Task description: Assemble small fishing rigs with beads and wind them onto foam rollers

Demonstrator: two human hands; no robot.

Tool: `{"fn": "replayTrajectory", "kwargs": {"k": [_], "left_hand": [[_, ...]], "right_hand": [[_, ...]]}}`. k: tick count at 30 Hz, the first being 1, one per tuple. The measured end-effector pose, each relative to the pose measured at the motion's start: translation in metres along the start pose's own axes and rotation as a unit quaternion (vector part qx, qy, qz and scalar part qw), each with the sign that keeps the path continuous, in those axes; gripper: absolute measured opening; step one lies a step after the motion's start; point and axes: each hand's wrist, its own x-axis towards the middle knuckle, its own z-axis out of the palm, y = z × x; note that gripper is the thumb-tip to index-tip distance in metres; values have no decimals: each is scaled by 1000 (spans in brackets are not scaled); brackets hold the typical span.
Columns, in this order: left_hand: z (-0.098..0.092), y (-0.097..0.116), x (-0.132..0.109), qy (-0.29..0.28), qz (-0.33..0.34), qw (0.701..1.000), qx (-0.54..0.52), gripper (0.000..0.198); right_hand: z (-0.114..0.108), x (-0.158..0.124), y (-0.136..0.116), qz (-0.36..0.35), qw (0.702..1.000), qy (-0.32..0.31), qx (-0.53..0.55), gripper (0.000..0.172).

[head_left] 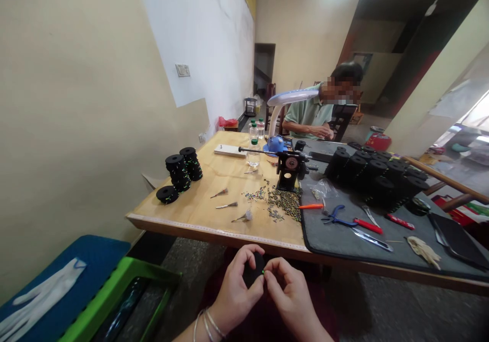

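Observation:
Below the table's front edge, my left hand (pixel 237 286) is wrapped round a round black foam spool (pixel 250 275), fingers over its top and thumb along the near side. My right hand (pixel 288 290) is closed in a pinch at the spool's right edge. A tiny bright green piece (pixel 263 272) shows at those fingertips; its exact kind is too small to tell. Any thread there cannot be made out. On the wooden table (pixel 198 212) ahead lie a heap of small dark and golden pieces (pixel 284 202) and several small brush-like items (pixel 243 216).
Stacked black spools (pixel 178 171) stand at left, many more (pixel 372 171) at right. A black winding device (pixel 288 169) stands mid-table. Blue-handled pliers (pixel 338 219), a red-handled cutter (pixel 368 225) and a glove (pixel 423 251) lie on the grey mat (pixel 332 240). A co-worker (pixel 311 115) sits opposite.

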Motion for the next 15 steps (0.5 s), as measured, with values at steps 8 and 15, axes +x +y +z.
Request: {"fn": "replayTrajectory", "kwargs": {"k": [8,15], "left_hand": [[-2,-2,-1,-19,36,998,54,27],[-1,0,-2,-25,44,996,80,27]], "right_hand": [[-6,6,-4,6,998,-40,-48,9],[-2,7,-6,18,995,-33,-90,7]]}}
